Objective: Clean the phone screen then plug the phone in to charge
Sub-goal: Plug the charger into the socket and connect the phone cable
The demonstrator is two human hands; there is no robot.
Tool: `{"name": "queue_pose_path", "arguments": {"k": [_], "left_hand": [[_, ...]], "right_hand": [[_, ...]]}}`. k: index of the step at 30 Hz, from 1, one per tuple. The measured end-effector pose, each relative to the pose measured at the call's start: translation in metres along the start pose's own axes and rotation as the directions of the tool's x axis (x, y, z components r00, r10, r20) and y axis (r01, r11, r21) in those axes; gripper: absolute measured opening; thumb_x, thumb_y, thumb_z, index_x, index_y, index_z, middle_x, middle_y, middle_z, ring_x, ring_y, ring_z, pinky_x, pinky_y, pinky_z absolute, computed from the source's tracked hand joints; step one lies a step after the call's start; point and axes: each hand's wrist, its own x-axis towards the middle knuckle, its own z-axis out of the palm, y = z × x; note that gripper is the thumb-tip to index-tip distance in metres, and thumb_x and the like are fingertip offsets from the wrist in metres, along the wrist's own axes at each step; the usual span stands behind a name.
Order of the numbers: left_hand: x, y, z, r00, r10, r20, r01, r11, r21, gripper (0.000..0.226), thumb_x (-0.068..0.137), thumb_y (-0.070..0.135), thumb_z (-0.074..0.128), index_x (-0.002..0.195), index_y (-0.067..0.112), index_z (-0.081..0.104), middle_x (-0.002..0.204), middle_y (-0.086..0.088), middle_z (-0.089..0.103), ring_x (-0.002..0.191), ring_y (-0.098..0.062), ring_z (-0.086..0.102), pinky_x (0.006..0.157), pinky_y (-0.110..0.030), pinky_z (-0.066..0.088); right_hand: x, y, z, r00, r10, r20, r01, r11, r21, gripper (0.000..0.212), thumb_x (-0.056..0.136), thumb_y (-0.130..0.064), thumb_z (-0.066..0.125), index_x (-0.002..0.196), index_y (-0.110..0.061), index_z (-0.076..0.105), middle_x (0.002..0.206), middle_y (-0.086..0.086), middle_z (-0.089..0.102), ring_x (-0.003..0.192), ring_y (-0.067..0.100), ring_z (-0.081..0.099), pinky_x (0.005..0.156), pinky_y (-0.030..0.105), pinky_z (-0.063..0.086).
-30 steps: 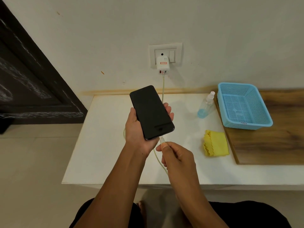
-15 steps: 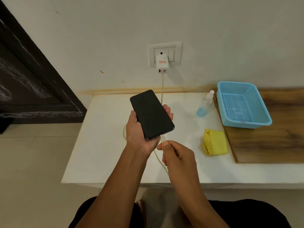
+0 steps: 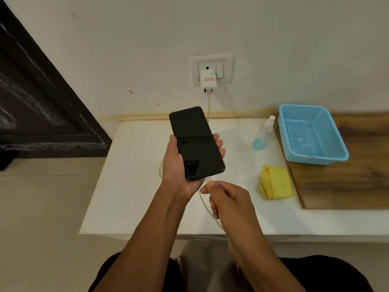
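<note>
My left hand grips a black phone above the white table, its dark screen facing up. My right hand pinches the white plug of the charging cable right at the phone's bottom edge. The pale cable runs up to a white charger in the wall socket and loops under my hands. A folded yellow cloth lies on the table to the right. A small spray bottle with blue liquid stands behind it.
A light blue plastic basket sits on a wooden board at the right. The white table ends at a front edge near my knees. A dark door stands at the left, with floor tiles below it.
The phone and both hands have shifted only slightly. The cable plug stays at the phone's bottom edge, held by my right hand.
</note>
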Motion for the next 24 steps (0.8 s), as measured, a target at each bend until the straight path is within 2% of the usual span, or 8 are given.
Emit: {"name": "queue_pose_path", "arguments": {"k": [5, 9, 11, 14, 16, 20, 22, 24], "left_hand": [[0.002, -0.002, 0.002, 1.0, -0.012, -0.01, 0.013, 1.0, 0.018, 0.066, 0.098, 0.057, 0.028, 0.134, 0.008, 0.055, 0.116, -0.021, 0.065, 0.092, -0.032, 0.068, 0.082, -0.042, 0.058], [0.002, -0.002, 0.003, 1.0, -0.02, -0.021, 0.02, 0.999, 0.028, 0.064, 0.098, 0.057, 0.029, 0.13, 0.009, 0.059, 0.115, -0.02, 0.067, 0.093, -0.032, 0.068, 0.084, -0.042, 0.057], [0.002, -0.001, 0.004, 1.0, -0.02, -0.023, 0.021, 0.999, 0.043, 0.065, 0.098, 0.057, 0.029, 0.131, 0.009, 0.058, 0.114, -0.02, 0.067, 0.093, -0.032, 0.068, 0.084, -0.042, 0.057], [0.004, -0.001, 0.004, 1.0, -0.022, -0.013, 0.023, 0.994, 0.106, 0.066, 0.097, 0.058, 0.028, 0.132, 0.01, 0.057, 0.116, -0.02, 0.067, 0.093, -0.031, 0.069, 0.086, -0.044, 0.057], [0.003, 0.001, 0.003, 1.0, -0.028, -0.006, 0.028, 0.989, 0.143, 0.065, 0.097, 0.058, 0.026, 0.126, 0.011, 0.06, 0.119, -0.02, 0.068, 0.095, -0.032, 0.07, 0.086, -0.045, 0.056], [0.001, 0.005, 0.0, 0.999, -0.046, 0.008, 0.044, 0.988, 0.146, 0.06, 0.098, 0.054, 0.024, 0.116, 0.015, 0.065, 0.122, -0.02, 0.067, 0.104, -0.035, 0.068, 0.087, -0.045, 0.055], [0.0, 0.008, -0.005, 0.999, -0.041, 0.017, 0.039, 0.991, 0.13, 0.057, 0.098, 0.049, 0.025, 0.12, 0.013, 0.063, 0.123, -0.022, 0.065, 0.109, -0.039, 0.065, 0.089, -0.047, 0.055], [-0.001, 0.011, -0.009, 0.998, -0.049, 0.032, 0.045, 0.991, 0.122, 0.057, 0.097, 0.045, 0.024, 0.125, 0.011, 0.061, 0.125, -0.023, 0.064, 0.113, -0.041, 0.063, 0.09, -0.047, 0.054]], "right_hand": [[0.001, -0.001, 0.0, 1.0, -0.006, 0.016, 0.005, 0.999, 0.04, 0.032, 0.094, -0.024, 0.047, 0.068, -0.023, 0.064, 0.061, 0.003, 0.052, 0.056, 0.01, 0.046, 0.05, 0.013, 0.042], [0.002, 0.001, 0.001, 1.0, -0.003, 0.02, 0.002, 0.999, 0.053, 0.03, 0.095, -0.023, 0.046, 0.081, -0.005, 0.066, 0.064, 0.008, 0.05, 0.058, 0.013, 0.044, 0.053, 0.017, 0.042], [0.003, 0.002, 0.0, 1.0, -0.007, 0.024, 0.006, 0.999, 0.046, 0.03, 0.095, -0.023, 0.046, 0.085, -0.002, 0.065, 0.064, 0.009, 0.05, 0.058, 0.014, 0.044, 0.053, 0.017, 0.042], [0.004, 0.005, 0.0, 0.999, -0.001, 0.036, 0.0, 1.0, 0.031, 0.028, 0.095, -0.023, 0.046, 0.079, -0.013, 0.068, 0.061, 0.003, 0.053, 0.056, 0.009, 0.047, 0.052, 0.012, 0.044], [0.006, 0.006, -0.001, 0.998, -0.002, 0.067, 0.0, 1.0, 0.028, 0.029, 0.095, -0.023, 0.046, 0.075, -0.022, 0.066, 0.061, -0.003, 0.057, 0.056, 0.009, 0.052, 0.052, 0.007, 0.045], [0.009, 0.011, -0.007, 0.991, 0.014, 0.134, -0.016, 1.0, 0.01, 0.028, 0.096, -0.031, 0.044, 0.076, -0.03, 0.064, 0.073, -0.008, 0.067, 0.073, 0.01, 0.065, 0.062, 0.009, 0.049], [0.015, 0.014, -0.013, 0.995, 0.022, 0.101, -0.023, 1.0, 0.002, 0.03, 0.096, -0.029, 0.043, 0.077, -0.027, 0.065, 0.078, -0.004, 0.069, 0.078, 0.012, 0.066, 0.067, 0.013, 0.05], [0.028, 0.017, -0.023, 1.0, -0.015, 0.015, 0.016, 0.999, -0.038, 0.031, 0.097, -0.024, 0.043, 0.075, -0.026, 0.065, 0.075, -0.005, 0.069, 0.076, 0.012, 0.066, 0.064, 0.014, 0.05]]}}
